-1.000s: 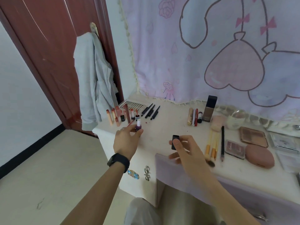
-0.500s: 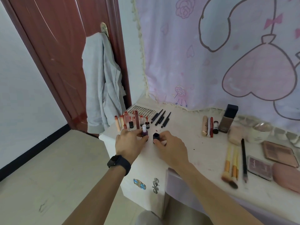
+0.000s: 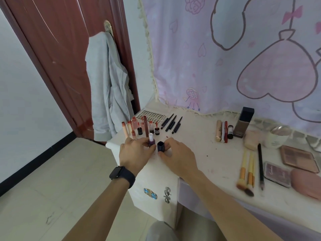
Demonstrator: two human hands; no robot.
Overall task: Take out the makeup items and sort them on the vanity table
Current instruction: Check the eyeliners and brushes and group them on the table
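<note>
**A:** Two small pieces stand side by side at the left corner of the surface [image 3: 199, 146]: a bottle [image 3: 151, 140] and a dark cap [image 3: 160, 146].

**B:** What has changed?

**A:** A second ago the right hand [image 3: 177, 157] held the cap up near the front edge, well apart from the bottle. Now the cap sits just beside the bottle, in front of the lip tubes [image 3: 139, 127].

**B:** And the hands?

**A:** The left hand [image 3: 133, 152] pinches the bottle's purple base. The right hand's fingers curl round the cap.

**B:** What does that mean for the sorting?

**A:** I judge this item is joining the lip group. Neither piece is released yet.

**B:** How does the bottle look?

**A:** It is small and upright, with a dark purple body and a bare white neck. The cap is squat, faceted and nearly black.
</note>
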